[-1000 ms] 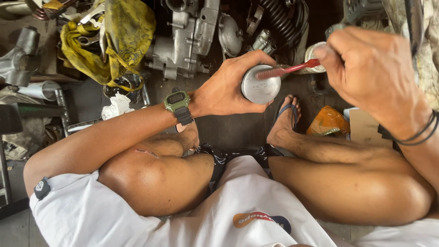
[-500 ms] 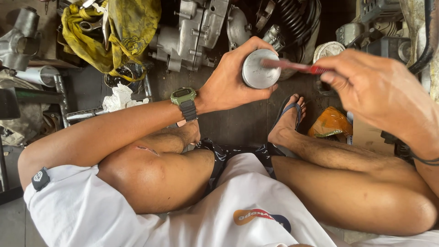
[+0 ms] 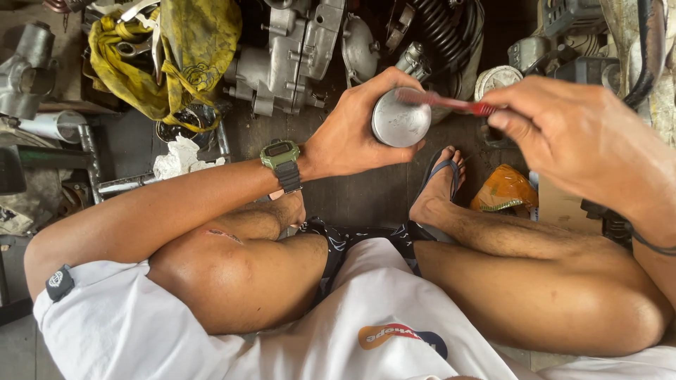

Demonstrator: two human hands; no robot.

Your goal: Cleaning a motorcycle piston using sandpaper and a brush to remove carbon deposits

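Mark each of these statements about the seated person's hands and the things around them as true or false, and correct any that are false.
1. The left hand holds a round metal piston. True.
2. The right hand holds a blue screwdriver. False: it holds a red-handled brush.
3. The brush lies across the piston's top. True.
4. A green wristwatch sits on the right wrist. False: it is on the left wrist.
5. A yellow cloth lies at upper left. True.

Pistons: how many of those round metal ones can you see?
2. One piston is in the left hand, under the red brush. Another sits behind, among the engine parts. More may be hidden.
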